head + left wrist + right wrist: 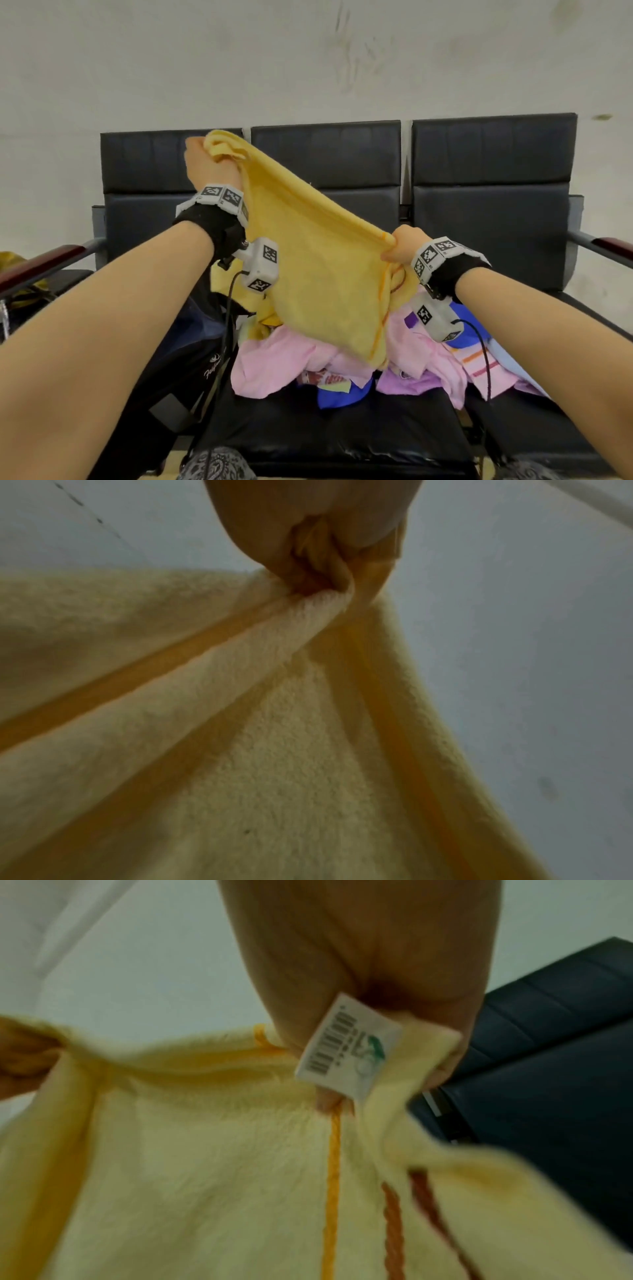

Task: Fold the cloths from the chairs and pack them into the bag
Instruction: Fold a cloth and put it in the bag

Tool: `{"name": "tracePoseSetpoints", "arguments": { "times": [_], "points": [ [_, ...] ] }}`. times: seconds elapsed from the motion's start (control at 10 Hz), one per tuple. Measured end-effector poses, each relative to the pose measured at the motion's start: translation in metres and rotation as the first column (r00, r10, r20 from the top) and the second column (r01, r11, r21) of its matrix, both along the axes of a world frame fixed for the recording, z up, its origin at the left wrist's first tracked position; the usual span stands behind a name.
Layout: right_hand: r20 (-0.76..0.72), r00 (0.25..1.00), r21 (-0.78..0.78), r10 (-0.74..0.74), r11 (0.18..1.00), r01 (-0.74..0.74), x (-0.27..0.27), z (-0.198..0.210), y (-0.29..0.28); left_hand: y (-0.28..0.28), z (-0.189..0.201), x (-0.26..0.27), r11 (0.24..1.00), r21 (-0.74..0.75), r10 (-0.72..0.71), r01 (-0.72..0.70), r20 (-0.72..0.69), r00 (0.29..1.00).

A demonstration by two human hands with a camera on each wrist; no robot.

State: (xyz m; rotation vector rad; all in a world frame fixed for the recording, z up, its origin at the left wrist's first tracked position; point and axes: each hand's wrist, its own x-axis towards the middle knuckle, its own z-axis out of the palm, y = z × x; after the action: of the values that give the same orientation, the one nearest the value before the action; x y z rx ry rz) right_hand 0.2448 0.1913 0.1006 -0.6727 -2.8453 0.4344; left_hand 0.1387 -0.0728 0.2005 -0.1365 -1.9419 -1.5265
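A yellow cloth with orange stitched edges hangs stretched between my two hands above the chairs. My left hand is raised and grips one bunched corner; the left wrist view shows the yellow cloth fanning down from the left hand. My right hand, lower, pinches the other corner. In the right wrist view the right hand holds the cloth beside a white barcode label. A pile of pink, blue and yellow cloths lies on the middle seat. A dark bag stands on the left seat.
A row of three black chairs stands against a pale wall. Wooden-topped armrests flank the row. Bare black seat shows in front of the pile. A yellow object lies at the far left.
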Motion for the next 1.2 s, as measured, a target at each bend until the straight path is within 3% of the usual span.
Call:
{"name": "tracePoseSetpoints", "arguments": {
  "times": [0.1, 0.2, 0.3, 0.4, 0.5, 0.6, 0.7, 0.9, 1.0, 1.1, 1.2],
  "points": [
    [-0.062, 0.997, -0.049, -0.039, 0.998, 0.036, 0.000, -0.002, 0.010, -0.003, -0.012, -0.001, 0.994, -0.107, 0.040, -0.033, 0.068, 0.997],
    [-0.142, 0.982, -0.110, -0.126, 0.988, 0.111, 0.005, -0.014, 0.019, 0.005, -0.035, -0.003, 0.966, -0.253, 0.002, 0.053, 0.213, 0.977],
    [-0.133, 0.970, -0.134, -0.202, 0.974, 0.185, 0.011, -0.025, 0.026, 0.014, -0.069, -0.014, 0.769, -0.578, 0.029, 0.274, 0.459, 0.888],
    [-0.060, 0.969, -0.163, -0.239, 0.960, 0.227, 0.018, -0.034, 0.029, 0.014, -0.129, -0.025, 0.560, -0.682, 0.084, 0.471, 0.612, 0.786],
    [0.006, 0.974, -0.228, -0.228, 0.948, 0.223, 0.022, -0.045, 0.028, 0.005, -0.143, -0.006, 0.643, -0.571, 0.047, 0.511, 0.695, 0.718],
    [0.022, 0.986, -0.368, -0.164, 0.916, 0.161, 0.027, -0.054, 0.023, 0.028, -0.139, 0.005, 0.780, -0.431, -0.068, 0.453, 0.661, 0.747],
    [-0.035, 0.994, -0.592, -0.101, 0.804, 0.061, 0.024, -0.066, 0.019, 0.035, -0.152, 0.013, 0.829, -0.269, -0.235, 0.490, 0.627, 0.743],
    [-0.163, 0.978, -0.898, -0.129, 0.429, -0.093, 0.019, -0.077, -0.012, 0.062, -0.179, 0.032, 0.852, -0.065, -0.402, 0.520, 0.555, 0.728],
    [-0.226, 0.957, -0.916, -0.179, 0.373, -0.146, 0.017, -0.079, -0.028, 0.071, -0.187, 0.042, 0.844, -0.024, -0.453, 0.537, 0.506, 0.734],
    [-0.282, 0.949, -0.910, -0.140, 0.351, -0.219, 0.014, -0.082, -0.037, 0.077, -0.191, 0.052, 0.842, 0.015, -0.485, 0.539, 0.459, 0.744],
    [-0.309, 0.916, -0.875, -0.255, 0.453, -0.170, 0.003, -0.090, -0.041, 0.080, -0.195, 0.059, 0.869, -0.037, -0.448, 0.493, 0.361, 0.818]
  ]
}}
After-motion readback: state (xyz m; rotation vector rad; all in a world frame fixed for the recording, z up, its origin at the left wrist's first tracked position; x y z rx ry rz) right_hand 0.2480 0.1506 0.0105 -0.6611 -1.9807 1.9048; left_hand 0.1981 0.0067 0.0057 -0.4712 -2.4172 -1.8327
